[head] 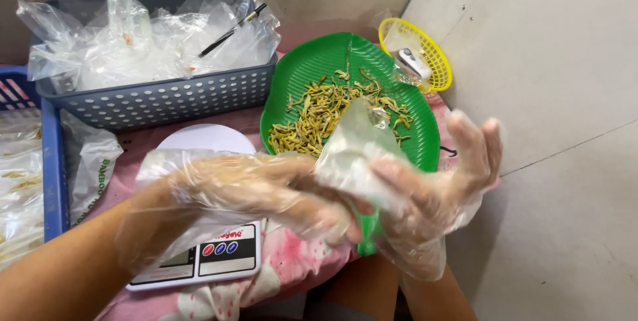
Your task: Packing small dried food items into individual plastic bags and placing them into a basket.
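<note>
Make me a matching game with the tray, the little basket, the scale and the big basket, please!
Things:
1. tray
2. little basket
3. scale
4. big basket

Descriptions:
A. yellow, at the back right
B. grey-blue, full of clear plastic bags
C. green, holding dried yellowish strips
D. white, under the left hand

Pairs: 1-C, 2-A, 3-D, 4-B

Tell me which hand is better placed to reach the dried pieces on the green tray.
Probably the right hand: it is open beside the green tray and the dried pieces, while the left hand grips the small clear bag.
</note>
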